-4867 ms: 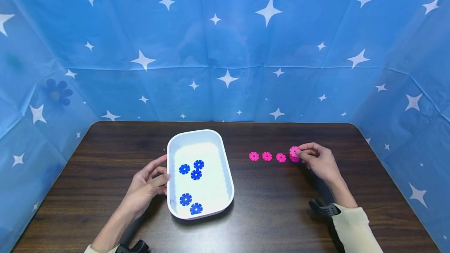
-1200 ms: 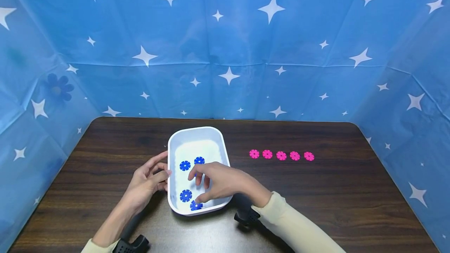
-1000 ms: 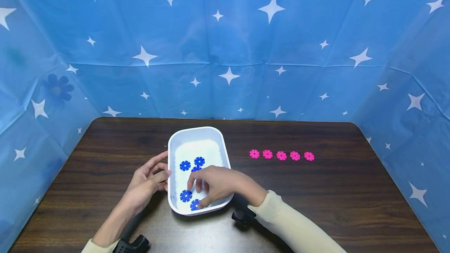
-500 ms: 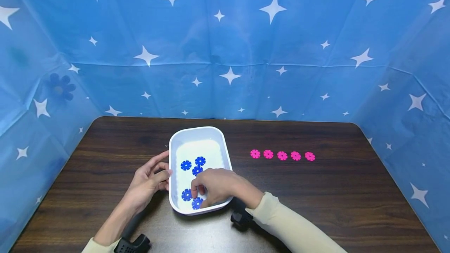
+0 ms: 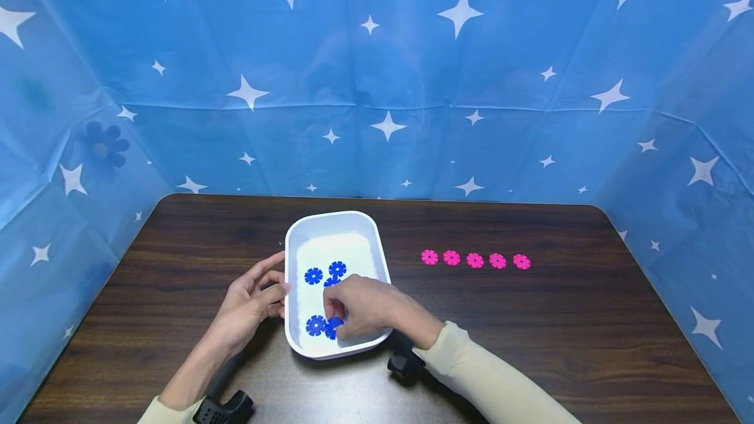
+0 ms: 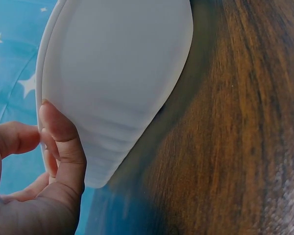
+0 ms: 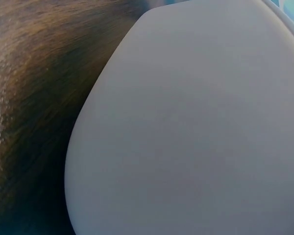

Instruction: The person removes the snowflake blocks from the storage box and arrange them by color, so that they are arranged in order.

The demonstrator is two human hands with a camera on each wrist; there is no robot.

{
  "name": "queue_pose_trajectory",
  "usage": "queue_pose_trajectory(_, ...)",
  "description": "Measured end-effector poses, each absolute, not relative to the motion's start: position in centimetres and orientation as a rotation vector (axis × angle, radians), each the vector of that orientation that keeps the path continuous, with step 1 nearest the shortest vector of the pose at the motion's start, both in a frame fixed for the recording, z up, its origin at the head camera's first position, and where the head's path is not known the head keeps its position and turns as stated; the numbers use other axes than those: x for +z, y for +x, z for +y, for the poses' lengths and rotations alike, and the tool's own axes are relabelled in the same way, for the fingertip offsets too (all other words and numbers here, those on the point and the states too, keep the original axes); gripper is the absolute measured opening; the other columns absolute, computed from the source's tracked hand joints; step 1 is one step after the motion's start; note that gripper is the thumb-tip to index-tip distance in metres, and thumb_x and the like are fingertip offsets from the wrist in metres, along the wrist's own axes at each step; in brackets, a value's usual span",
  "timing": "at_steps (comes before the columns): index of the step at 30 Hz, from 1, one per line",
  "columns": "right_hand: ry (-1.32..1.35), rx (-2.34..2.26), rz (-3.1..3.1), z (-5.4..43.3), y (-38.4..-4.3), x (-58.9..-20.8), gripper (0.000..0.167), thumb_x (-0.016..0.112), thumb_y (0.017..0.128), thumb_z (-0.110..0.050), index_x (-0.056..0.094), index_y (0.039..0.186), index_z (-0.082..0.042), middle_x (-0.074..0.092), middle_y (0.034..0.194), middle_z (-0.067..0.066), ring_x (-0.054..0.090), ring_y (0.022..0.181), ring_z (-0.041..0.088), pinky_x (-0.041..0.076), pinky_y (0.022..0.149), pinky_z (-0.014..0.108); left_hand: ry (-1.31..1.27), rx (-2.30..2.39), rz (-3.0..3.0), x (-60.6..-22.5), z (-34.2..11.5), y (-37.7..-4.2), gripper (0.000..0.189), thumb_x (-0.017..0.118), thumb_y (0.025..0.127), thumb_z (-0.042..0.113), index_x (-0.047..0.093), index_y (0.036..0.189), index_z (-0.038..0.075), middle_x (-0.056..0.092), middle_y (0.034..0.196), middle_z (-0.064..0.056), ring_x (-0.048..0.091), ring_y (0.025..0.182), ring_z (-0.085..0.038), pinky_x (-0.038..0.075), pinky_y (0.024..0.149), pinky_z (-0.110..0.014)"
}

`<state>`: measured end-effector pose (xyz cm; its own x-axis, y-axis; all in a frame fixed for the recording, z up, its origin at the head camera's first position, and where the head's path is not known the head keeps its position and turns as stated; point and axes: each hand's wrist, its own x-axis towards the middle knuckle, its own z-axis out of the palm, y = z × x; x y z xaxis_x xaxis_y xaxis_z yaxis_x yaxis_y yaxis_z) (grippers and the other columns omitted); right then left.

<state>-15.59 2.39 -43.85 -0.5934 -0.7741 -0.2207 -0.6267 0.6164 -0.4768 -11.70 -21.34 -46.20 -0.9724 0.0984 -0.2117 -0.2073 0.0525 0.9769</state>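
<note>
A white tray (image 5: 368,241) stands on the table, with several blue notched discs (image 5: 313,276) lying in it. My left hand (image 5: 250,303) holds the tray's left rim between thumb and fingers; the left wrist view shows the thumb (image 6: 63,142) against the outer wall. Inside the tray my right hand (image 5: 359,306) pinches a blue notched disc (image 5: 332,328) at the near end, its fingers partly covering it. That disc overlaps or nearly touches another blue disc (image 5: 315,326). Only the outer tray wall (image 7: 186,127) fills the right wrist view, the right hand itself being hidden there.
Right of the tray, a row of several pink notched discs (image 5: 474,260) lies on the dark wooden table (image 5: 471,332). A blue curtain (image 5: 377,70) with white stars encloses the back and sides. Each wrist wears a black camera (image 5: 406,365).
My right hand laid a pink disc at the row's right end, then came into the tray. Its fingers closed on the near blue disc, which shifted slightly away from me. The left hand kept its hold.
</note>
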Motion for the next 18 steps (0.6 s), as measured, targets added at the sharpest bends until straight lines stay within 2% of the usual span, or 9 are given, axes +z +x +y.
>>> queue_pose_trajectory(18,-1.216,-0.781,2.331,3.6,-15.9,-42.6,0.009,0.071,0.089,-0.006,0.068,0.096,-0.011,0.059,0.074,-0.009,0.051,0.066,-0.001,0.042,0.06,0.012,-0.142,2.004,2.115,-46.1,-21.2,-11.6,0.064,0.06,0.098,0.005,0.037,0.157,0.016,0.054,0.112,-0.008,0.063,0.08,-0.014,0.062,0.073,-0.029)
